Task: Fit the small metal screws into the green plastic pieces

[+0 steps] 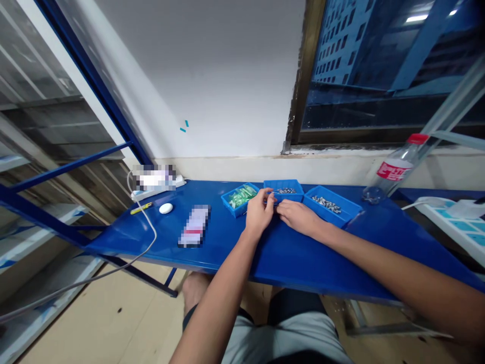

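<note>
Blue trays [347, 208] sit near both hands [259, 209] [297, 216]; bottle's [391, 176] red label [394, 170] is unreadable.

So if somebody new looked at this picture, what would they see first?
Probably the left hand and right hand, fingers close together above the shiny blue table. Just beyond them are three blue trays, the left one holding bright green pieces. Then maybe the red-capped bottle, to the right of the trays.
</note>
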The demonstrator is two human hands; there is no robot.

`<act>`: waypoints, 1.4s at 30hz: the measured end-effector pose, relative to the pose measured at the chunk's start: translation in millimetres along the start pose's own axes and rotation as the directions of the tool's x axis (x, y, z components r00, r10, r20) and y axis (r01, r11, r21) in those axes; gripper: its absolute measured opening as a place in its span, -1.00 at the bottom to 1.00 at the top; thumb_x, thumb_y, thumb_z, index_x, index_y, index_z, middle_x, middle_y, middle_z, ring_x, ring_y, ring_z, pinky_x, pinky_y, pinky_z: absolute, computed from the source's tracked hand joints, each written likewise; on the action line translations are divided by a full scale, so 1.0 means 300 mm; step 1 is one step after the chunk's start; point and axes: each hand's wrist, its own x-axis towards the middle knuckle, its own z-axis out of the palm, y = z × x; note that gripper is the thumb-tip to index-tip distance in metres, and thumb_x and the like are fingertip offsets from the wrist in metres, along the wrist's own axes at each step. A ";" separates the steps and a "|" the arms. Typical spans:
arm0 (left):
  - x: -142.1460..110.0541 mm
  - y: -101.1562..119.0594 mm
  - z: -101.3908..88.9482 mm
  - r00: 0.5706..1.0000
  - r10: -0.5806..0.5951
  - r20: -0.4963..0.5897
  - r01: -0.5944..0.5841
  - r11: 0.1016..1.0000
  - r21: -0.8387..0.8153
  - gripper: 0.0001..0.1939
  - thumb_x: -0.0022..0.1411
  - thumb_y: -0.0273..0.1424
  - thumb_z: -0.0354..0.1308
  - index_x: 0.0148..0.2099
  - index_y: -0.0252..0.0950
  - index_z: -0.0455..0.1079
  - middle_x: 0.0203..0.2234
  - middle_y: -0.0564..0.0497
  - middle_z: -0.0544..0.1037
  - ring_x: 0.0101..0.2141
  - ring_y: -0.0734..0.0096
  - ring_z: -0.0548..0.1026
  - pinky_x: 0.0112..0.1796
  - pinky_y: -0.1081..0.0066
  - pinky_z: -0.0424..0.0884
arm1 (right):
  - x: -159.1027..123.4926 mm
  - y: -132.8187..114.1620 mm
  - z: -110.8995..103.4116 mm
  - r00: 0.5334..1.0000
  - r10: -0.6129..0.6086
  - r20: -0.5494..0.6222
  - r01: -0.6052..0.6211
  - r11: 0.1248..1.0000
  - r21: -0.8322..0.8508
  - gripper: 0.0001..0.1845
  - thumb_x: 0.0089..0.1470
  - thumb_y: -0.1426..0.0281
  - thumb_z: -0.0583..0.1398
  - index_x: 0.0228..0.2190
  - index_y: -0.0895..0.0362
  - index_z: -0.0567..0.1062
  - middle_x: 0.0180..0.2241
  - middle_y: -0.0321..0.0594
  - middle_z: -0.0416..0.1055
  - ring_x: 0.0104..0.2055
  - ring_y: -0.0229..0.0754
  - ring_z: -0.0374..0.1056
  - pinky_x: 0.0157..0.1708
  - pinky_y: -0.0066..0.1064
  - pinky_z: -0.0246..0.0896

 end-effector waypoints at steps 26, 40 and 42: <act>-0.014 -0.016 0.030 0.951 -0.009 0.310 0.103 0.953 -0.286 -0.53 0.50 -0.08 0.02 0.15 -0.28 0.54 -0.04 -0.11 0.67 -0.12 0.21 0.67 -0.17 0.35 0.61 | -0.058 0.012 -0.031 0.800 0.397 -0.450 -0.153 0.860 0.488 -0.89 0.24 0.35 0.26 -0.24 0.02 0.62 -0.16 -0.16 0.52 -0.31 -0.13 0.44 -0.27 -0.23 0.40; -0.003 -0.022 0.019 0.984 -0.058 0.170 0.094 0.973 -0.212 -0.77 0.32 -0.42 0.27 0.00 -0.30 0.64 -0.19 -0.10 0.73 -0.19 0.20 0.70 -0.04 0.22 0.61 | -0.059 -0.011 -0.008 0.772 0.602 -0.205 -0.167 0.503 0.848 -0.68 0.15 0.09 0.36 -0.21 0.07 0.63 -0.20 -0.13 0.62 -0.18 -0.03 0.59 -0.10 -0.14 0.59; -0.004 -0.014 0.012 0.989 0.003 0.145 0.014 0.993 -0.113 -0.78 0.32 -0.44 0.26 -0.03 -0.25 0.66 -0.16 -0.07 0.73 -0.15 0.19 0.70 0.00 0.20 0.60 | -0.057 -0.018 0.000 0.761 0.630 -0.152 -0.180 0.431 0.884 -0.61 0.11 0.04 0.38 -0.23 0.09 0.61 -0.25 -0.14 0.63 -0.22 -0.04 0.59 -0.12 -0.14 0.60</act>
